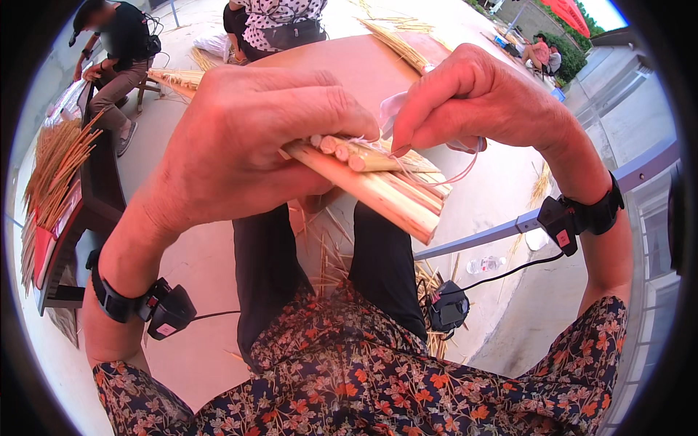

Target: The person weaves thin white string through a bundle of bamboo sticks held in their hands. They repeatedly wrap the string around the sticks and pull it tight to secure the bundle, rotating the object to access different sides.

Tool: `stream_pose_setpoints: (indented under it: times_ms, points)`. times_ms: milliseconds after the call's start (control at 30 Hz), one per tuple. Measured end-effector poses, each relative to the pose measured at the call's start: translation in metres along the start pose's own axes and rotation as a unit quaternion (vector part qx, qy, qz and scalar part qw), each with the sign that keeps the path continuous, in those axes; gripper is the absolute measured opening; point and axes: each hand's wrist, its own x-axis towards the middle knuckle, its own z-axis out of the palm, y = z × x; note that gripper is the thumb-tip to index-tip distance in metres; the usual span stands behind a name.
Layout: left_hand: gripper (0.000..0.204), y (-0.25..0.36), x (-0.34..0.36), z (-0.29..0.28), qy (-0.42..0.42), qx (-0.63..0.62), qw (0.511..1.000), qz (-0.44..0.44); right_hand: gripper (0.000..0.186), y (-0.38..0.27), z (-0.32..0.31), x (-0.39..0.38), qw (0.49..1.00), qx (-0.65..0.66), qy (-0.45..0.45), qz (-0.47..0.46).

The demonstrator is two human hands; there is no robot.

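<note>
My left hand (247, 149) is closed on a bundle of pale straw stalks (385, 192), cut ends showing, held above my lap. My right hand (472, 109) is beside the bundle's upper side, thumb and forefinger pinched on thin pale string (454, 174), which loops down and lies across the stalks. A small white piece (391, 109) shows behind my right fingers; I cannot make out what it is.
A pink tabletop (320, 65) holds more straw (392, 47). A bench (91, 211) bears straw at left. Co-workers (120, 58) (280, 22) sit or bend ahead. A metal rail (494, 232), bottle (486, 265) and black device (447, 309) are right.
</note>
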Motion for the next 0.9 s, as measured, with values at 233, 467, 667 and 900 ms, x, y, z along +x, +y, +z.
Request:
stream_pose_setpoints:
  times_ms: [233, 467, 667, 900]
  points:
    - [0.028, -0.02, 0.048, -0.034, -0.062, -0.097, 0.993, -0.036, 0.018, 0.002, -0.03, -0.014, 0.991, -0.012, 0.129, -0.047]
    - [0.038, -0.031, 0.06, -0.039, -0.038, -0.13, 0.991, -0.019, 0.019, 0.01, -0.027, -0.025, 0.968, -0.009, 0.215, -0.128]
    - [0.044, -0.031, 0.064, -0.043, -0.061, -0.101, 0.993, 0.019, 0.02, 0.017, -0.026, -0.029, 0.968, 0.088, 0.193, -0.136]
    - [0.037, -0.036, 0.078, -0.056, -0.111, -0.137, 0.984, 0.03, 0.024, 0.008, -0.027, -0.03, 0.962, 0.13, 0.221, -0.098]
